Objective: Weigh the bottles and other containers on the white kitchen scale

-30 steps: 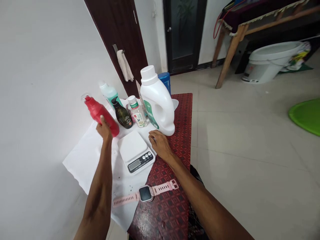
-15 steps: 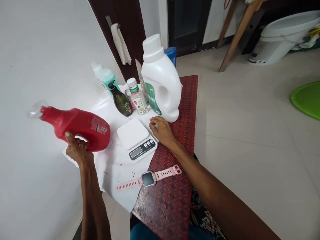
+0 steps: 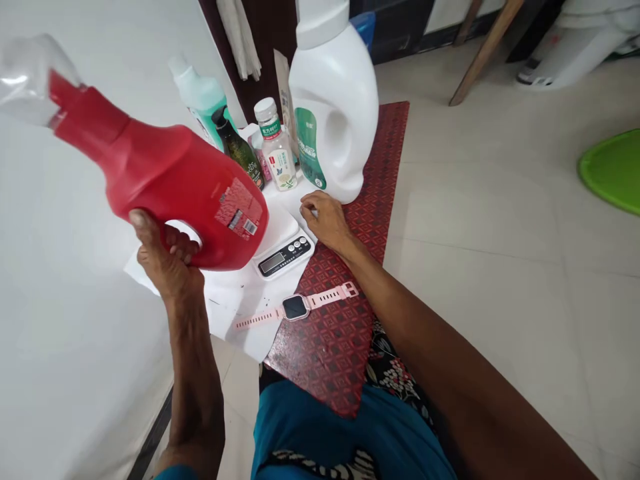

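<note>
My left hand [image 3: 167, 257] is wrapped round the handle of a red detergent bottle [image 3: 185, 180] with a clear cap [image 3: 37, 80]. The bottle is tilted, cap up to the left, its base held over the left part of a white kitchen scale [image 3: 286, 257], which it partly hides. A printed label and barcode face me. My right hand [image 3: 324, 217] rests on the table beside the scale, fingers loosely curled with nothing seen in them. Just behind it stands a large white jug [image 3: 333, 113] with a green label. In front of the scale lies a pink smartwatch [image 3: 296, 307].
Behind the scale stand a clear bottle with a white cap [image 3: 278, 150], a dark pump bottle [image 3: 239, 150] and a teal bottle [image 3: 200, 100]. White paper [image 3: 235, 297] partly covers the red patterned table [image 3: 320, 357]. A wall [image 3: 75, 320] runs close on the left.
My left hand has lifted the red bottle off the table, tipped it over to the left and brought it closer to me. My right hand stays beside the scale. The view has tilted down.
</note>
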`<act>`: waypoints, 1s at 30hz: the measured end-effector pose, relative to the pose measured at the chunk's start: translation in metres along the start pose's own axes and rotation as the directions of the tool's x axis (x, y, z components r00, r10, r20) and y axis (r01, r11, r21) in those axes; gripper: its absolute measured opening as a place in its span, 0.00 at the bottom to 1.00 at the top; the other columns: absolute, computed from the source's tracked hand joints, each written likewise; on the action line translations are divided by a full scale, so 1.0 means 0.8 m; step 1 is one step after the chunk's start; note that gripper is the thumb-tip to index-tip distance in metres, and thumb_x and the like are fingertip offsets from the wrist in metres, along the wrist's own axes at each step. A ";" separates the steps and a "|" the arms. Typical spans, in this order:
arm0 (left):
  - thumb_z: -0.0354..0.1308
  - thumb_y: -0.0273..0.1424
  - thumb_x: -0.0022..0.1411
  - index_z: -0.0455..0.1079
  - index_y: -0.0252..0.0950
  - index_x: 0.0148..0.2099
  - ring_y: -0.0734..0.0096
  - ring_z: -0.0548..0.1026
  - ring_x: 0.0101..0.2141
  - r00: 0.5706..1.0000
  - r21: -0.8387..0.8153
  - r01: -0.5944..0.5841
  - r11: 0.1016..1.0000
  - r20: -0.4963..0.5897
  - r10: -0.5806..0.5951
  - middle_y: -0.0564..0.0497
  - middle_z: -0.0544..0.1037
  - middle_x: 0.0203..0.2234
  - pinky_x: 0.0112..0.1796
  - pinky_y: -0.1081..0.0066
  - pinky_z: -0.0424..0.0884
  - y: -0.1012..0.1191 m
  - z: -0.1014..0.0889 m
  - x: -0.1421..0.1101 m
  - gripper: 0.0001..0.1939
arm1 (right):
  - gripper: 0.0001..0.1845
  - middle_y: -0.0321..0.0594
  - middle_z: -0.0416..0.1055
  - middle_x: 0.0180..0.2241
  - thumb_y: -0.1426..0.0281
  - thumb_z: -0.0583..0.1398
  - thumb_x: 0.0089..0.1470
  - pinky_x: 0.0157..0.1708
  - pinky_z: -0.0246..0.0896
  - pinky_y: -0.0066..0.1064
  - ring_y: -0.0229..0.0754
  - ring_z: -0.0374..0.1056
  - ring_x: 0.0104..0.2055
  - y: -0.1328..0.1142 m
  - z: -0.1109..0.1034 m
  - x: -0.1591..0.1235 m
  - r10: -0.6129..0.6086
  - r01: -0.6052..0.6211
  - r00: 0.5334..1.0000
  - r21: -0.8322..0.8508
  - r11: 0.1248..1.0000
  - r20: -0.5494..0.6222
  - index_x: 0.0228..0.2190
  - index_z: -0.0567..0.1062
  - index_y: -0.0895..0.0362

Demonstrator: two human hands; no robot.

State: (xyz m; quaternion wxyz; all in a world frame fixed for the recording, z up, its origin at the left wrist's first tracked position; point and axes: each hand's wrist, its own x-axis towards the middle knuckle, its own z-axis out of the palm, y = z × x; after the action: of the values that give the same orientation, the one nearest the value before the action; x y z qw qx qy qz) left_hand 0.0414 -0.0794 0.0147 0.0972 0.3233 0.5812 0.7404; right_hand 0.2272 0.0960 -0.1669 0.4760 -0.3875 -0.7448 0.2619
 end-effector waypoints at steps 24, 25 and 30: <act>0.64 0.62 0.65 0.68 0.39 0.26 0.70 0.66 0.24 0.936 0.126 -0.174 0.977 0.330 0.124 0.52 0.69 0.21 0.29 0.66 0.64 -0.032 0.040 -0.004 0.33 | 0.12 0.52 0.82 0.46 0.77 0.60 0.61 0.58 0.71 0.47 0.54 0.76 0.51 -0.005 -0.003 -0.001 0.014 -0.014 0.999 0.002 1.000 0.032 0.39 0.84 0.58; 0.62 0.61 0.68 0.72 0.38 0.29 0.67 0.70 0.27 0.924 0.175 -0.230 0.957 0.348 0.158 0.50 0.73 0.24 0.33 0.65 0.67 -0.031 0.035 -0.003 0.31 | 0.12 0.52 0.82 0.47 0.77 0.60 0.61 0.59 0.71 0.48 0.54 0.76 0.51 -0.005 -0.004 -0.001 0.014 -0.014 0.999 0.006 1.000 0.033 0.39 0.84 0.58; 0.54 0.63 0.71 0.75 0.39 0.43 0.61 0.79 0.40 0.974 0.272 -0.184 0.944 0.179 0.139 0.48 0.80 0.36 0.44 0.61 0.74 -0.042 0.002 0.001 0.31 | 0.11 0.53 0.82 0.47 0.77 0.59 0.62 0.59 0.71 0.47 0.54 0.76 0.52 -0.004 -0.005 -0.002 0.013 -0.014 0.999 0.009 1.000 0.031 0.38 0.83 0.57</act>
State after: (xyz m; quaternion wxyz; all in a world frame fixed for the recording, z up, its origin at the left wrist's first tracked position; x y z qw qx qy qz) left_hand 0.0344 -0.0674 -0.0156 0.0335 0.4380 0.6445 0.6258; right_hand 0.2304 0.0925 -0.1634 0.4647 -0.3861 -0.7481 0.2745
